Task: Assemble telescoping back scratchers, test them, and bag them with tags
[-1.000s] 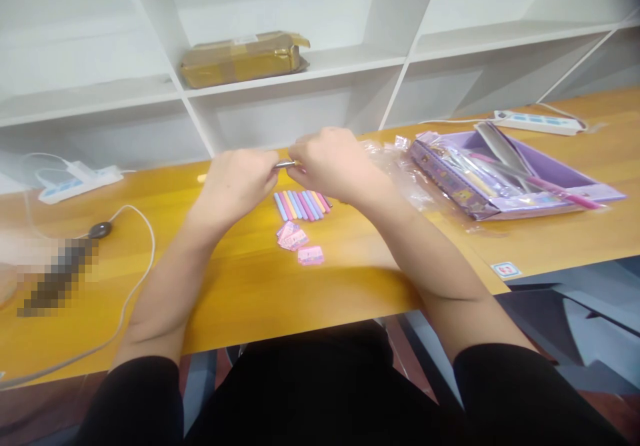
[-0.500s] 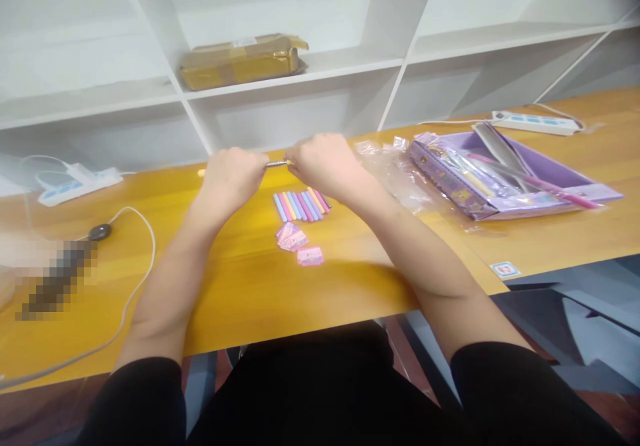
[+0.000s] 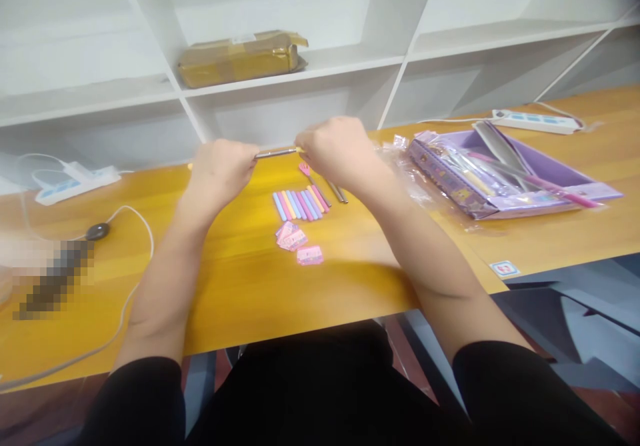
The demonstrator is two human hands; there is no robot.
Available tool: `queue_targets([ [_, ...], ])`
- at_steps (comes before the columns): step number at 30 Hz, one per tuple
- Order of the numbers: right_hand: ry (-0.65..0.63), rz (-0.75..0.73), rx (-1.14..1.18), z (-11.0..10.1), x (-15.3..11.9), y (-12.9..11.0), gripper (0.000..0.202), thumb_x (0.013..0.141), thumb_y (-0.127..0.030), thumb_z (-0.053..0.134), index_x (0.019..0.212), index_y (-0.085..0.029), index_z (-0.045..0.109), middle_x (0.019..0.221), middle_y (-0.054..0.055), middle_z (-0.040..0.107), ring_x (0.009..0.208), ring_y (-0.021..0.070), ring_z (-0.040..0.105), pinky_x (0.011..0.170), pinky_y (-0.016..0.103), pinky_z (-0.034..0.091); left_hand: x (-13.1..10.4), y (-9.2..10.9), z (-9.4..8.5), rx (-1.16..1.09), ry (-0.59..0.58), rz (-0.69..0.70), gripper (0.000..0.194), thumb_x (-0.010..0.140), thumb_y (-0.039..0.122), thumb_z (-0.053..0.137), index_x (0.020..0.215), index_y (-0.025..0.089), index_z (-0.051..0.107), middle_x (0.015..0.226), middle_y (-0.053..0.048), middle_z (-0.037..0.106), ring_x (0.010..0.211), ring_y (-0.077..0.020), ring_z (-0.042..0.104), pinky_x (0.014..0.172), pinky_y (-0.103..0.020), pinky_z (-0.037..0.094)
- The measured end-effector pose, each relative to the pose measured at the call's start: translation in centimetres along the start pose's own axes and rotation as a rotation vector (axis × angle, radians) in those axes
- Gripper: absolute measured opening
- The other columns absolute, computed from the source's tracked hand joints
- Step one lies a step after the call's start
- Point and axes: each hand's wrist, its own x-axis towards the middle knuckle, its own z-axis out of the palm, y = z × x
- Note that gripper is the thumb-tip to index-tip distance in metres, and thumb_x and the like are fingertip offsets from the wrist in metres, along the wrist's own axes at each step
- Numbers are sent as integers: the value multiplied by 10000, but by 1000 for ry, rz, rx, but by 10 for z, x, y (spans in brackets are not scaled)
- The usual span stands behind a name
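My left hand (image 3: 223,166) and my right hand (image 3: 340,149) are both closed on a thin silver rod (image 3: 277,153), held level above the table. A little yellow shows by the right fingers, and the rod's ends are hidden in my fists. Below lies a row of short pastel sticks (image 3: 300,205) in blue, pink, purple and yellow. Near my right hand rest a pink hand-shaped piece on a dark stick (image 3: 306,169) and several thin metal rods (image 3: 340,191), partly covered by the wrist. Closer to me are small pink printed cards (image 3: 310,255).
To the right stands an open purple box (image 3: 555,166) holding wrapped items, with clear plastic wrap (image 3: 415,179) beside it. Power strips (image 3: 77,185) lie on both sides. A white cable (image 3: 143,279) crosses the left. A taped parcel (image 3: 240,61) sits on the shelf.
My hands have moved apart and slightly up, so a longer length of silver rod shows between them. The pink hand-shaped piece and metal rods have come into view.
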Motion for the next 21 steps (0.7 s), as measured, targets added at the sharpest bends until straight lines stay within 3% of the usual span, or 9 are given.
queue_targets([
  [9,121,71,-4,-6,5,38,210,980,-85,572,819,-219,581,776,93,667,767,214,521,726,376,261,2,-38,-5,-8,88,-74,244,981,227,547,801,282,702,700,-95,697,786,-295,690,686,-422,423],
  [15,133,61,-11,1,5,51,249,1020,-130,503,857,-248,650,848,116,745,808,278,589,706,383,277,4,-47,-1,-37,114,-77,231,976,277,564,760,285,644,680,-97,685,835,-297,707,679,-419,399],
  [18,160,46,-53,3,8,65,251,1026,-173,514,832,-248,656,893,130,773,826,278,615,703,396,294,4,-46,-8,9,68,-123,255,990,314,552,737,279,560,635,-62,568,800,-263,612,668,-414,316],
  [21,228,173,-71,2,11,108,306,1013,-236,580,708,-240,553,833,151,733,856,240,636,721,417,321,-2,-62,-20,115,-7,-242,306,1072,357,474,786,251,506,637,-16,389,791,-219,389,685,-365,235],
])
